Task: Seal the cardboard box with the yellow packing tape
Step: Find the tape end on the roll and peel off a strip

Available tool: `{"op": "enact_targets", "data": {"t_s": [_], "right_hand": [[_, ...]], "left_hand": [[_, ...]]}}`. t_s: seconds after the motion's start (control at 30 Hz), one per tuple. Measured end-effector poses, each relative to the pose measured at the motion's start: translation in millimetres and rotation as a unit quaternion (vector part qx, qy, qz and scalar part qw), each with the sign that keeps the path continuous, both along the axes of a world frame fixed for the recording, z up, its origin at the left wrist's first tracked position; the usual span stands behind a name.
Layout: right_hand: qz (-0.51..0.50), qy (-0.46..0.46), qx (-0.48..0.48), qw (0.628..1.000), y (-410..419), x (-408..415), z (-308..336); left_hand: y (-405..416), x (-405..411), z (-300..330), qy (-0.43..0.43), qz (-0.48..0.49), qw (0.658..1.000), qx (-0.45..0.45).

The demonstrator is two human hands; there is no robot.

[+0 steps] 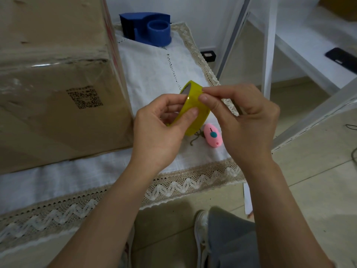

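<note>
The roll of yellow tape is held in the air over the desk, just right of the cardboard box; the left hand is clamped on its rim, thumb across the outer face; the right hand pinches at the top edge, probably picking for the loose end. The roll looks light and stiff but glossy, so likely slippery; gripping through the core seems safest. The box looks bulky, its surface already film-slick.

Surface: table under white lace-edged cloth
On it: brown cardboard box; blue plastic tape dispenser; pink oval cutter
</note>
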State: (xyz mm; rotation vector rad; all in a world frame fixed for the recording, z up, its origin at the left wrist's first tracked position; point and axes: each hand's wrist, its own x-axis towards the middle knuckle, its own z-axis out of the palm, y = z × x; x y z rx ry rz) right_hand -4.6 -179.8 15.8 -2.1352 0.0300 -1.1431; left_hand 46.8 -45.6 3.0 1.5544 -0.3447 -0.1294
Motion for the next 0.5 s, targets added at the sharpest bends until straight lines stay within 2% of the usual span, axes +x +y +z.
{"op": "enact_targets", "data": {"t_s": [0.27,0.5], "right_hand": [[-0.021,0.049,0.026,0.998,0.6,1.9,-5.1],[-0.041,0.092,0.113,0.988,-0.6,4.5,-8.4]], "left_hand": [[0.8,0.2,-0.8,-0.047,-0.005,0.999,0.024],[1.9,0.0,-1.8,-0.068,-0.022,0.997,0.036]]}}
